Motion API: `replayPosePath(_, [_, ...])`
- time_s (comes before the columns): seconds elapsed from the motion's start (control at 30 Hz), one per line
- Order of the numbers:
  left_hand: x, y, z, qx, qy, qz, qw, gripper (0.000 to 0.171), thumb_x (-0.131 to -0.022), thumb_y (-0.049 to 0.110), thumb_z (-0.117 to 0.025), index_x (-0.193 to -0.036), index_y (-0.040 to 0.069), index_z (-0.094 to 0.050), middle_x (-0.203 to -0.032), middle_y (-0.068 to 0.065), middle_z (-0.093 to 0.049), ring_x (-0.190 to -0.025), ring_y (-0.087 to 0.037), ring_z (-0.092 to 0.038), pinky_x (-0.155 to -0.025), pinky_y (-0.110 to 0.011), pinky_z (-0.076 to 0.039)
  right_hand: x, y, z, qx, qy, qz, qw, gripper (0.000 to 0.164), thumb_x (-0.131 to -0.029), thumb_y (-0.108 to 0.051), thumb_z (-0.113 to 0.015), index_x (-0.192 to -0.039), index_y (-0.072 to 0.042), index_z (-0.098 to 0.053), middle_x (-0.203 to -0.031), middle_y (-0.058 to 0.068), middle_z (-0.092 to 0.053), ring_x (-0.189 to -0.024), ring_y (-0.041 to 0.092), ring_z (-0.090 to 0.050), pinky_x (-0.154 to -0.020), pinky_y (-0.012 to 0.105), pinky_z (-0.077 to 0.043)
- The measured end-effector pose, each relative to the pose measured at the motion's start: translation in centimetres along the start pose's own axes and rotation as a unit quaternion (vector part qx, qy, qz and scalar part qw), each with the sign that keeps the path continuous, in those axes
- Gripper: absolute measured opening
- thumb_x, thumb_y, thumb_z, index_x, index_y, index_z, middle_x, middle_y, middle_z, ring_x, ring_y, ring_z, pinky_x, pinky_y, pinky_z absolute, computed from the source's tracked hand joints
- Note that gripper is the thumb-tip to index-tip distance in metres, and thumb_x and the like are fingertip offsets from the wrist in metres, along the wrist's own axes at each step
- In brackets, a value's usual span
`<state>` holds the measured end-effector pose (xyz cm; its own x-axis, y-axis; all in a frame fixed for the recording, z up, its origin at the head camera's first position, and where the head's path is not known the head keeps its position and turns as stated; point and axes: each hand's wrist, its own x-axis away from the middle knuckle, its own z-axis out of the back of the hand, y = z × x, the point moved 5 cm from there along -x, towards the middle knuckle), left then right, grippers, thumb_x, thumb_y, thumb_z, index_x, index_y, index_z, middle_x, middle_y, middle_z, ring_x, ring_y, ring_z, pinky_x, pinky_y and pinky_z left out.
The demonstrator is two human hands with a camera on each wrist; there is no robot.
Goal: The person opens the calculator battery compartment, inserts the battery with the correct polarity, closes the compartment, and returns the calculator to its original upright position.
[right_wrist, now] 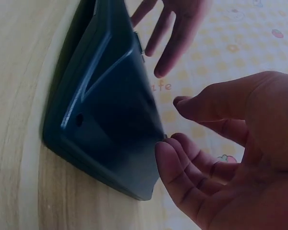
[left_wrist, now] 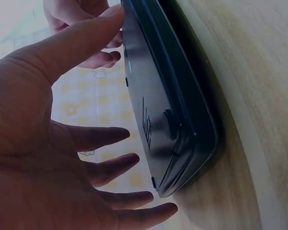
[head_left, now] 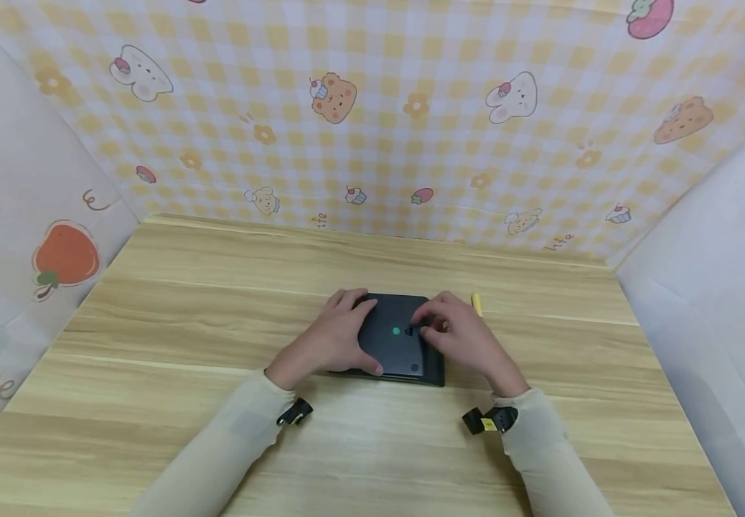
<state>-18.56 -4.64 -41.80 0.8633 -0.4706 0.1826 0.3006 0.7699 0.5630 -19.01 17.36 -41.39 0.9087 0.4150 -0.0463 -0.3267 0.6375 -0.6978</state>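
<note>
A black wedge-shaped device, which looks like a calculator lying face down, sits on the table. Its underside bears a green dot, a small dark notch and round feet. My left hand spans its left part, thumb at the near edge and straight fingers towards the far side. Over the right part, my right hand has bent fingers with the tips by the notch. In the right wrist view, those fingertips meet the device's upper surface, while the thumb stays apart from them. Nothing shows between thumb and fingers.
A short yellow stick-like object lies just beyond my right hand, its kind unclear. The wood-grain table ends at a yellow checked cloth behind and pale cloth walls at both sides.
</note>
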Motion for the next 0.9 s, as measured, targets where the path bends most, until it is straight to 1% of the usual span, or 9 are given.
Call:
replayPosePath(0.17, [-0.1,-0.1,-0.3,-0.015,-0.013,-0.009,0.9998,0.118,-0.076,0.044,-0.102,-0.169,0.003,-0.041,-0.178,-0.018,-0.024,-0.162,-0.048,-0.016,-0.125,-0.063,-0.032,-0.3,0.0,-0.5,0.011,-0.009,0.018,1.0,0.018,-0.1,0.0,-0.072,-0.109,-0.011,-0.082,-0.107,0.007,-0.061,-0.085,0.017,-0.059,-0.073,0.034,-0.052])
replayPosePath(0.33, [-0.2,-0.4,-0.4,-0.021,-0.022,-0.012,0.9995,0.121,-0.077,0.045,-0.102,-0.17,0.002,-0.038,-0.179,-0.018,-0.022,-0.163,-0.048,-0.014,-0.126,-0.066,-0.029,-0.4,-0.1,-1.0,0.032,-0.015,0.034,0.999,0.015,-0.1,-0.004,-0.074,-0.109,-0.012,-0.082,-0.105,0.005,-0.059,-0.083,0.015,-0.057,-0.072,0.033,-0.052])
replayPosePath(0.53, [-0.2,-0.6,-0.5,-0.024,-0.024,-0.017,0.9993,0.121,-0.077,0.046,-0.101,-0.17,0.002,-0.037,-0.179,-0.019,-0.021,-0.163,-0.048,-0.014,-0.127,-0.064,-0.028,-0.5,-0.4,-1.4,0.057,-0.023,0.045,0.997,0.013,-0.099,-0.008,-0.076,-0.11,-0.015,-0.08,-0.105,0.004,-0.057,-0.079,0.014,-0.054,-0.07,0.032,-0.05])
replayPosePath(0.73, [-0.4,-0.7,-0.6,-0.007,-0.023,-0.019,0.9995,0.121,-0.077,0.043,-0.102,-0.17,0.001,-0.036,-0.179,-0.019,-0.02,-0.163,-0.048,-0.012,-0.127,-0.059,-0.03,-0.6,-0.5,-1.7,0.077,-0.025,0.063,0.995,0.01,-0.099,-0.009,-0.076,-0.107,-0.016,-0.078,-0.104,0.004,-0.055,-0.075,0.012,-0.051,-0.067,0.031,-0.049])
replayPosePath(0.9, [-0.5,-0.7,-0.6,-0.001,-0.025,-0.016,0.9996,0.122,-0.077,0.042,-0.102,-0.171,0.001,-0.036,-0.179,-0.02,-0.02,-0.164,-0.048,-0.012,-0.127,-0.058,-0.031,-0.8,-0.4,-1.9,0.092,-0.021,0.084,0.992,0.009,-0.1,-0.009,-0.076,-0.106,-0.015,-0.077,-0.105,0.005,-0.053,-0.073,0.011,-0.049,-0.067,0.031,-0.048])
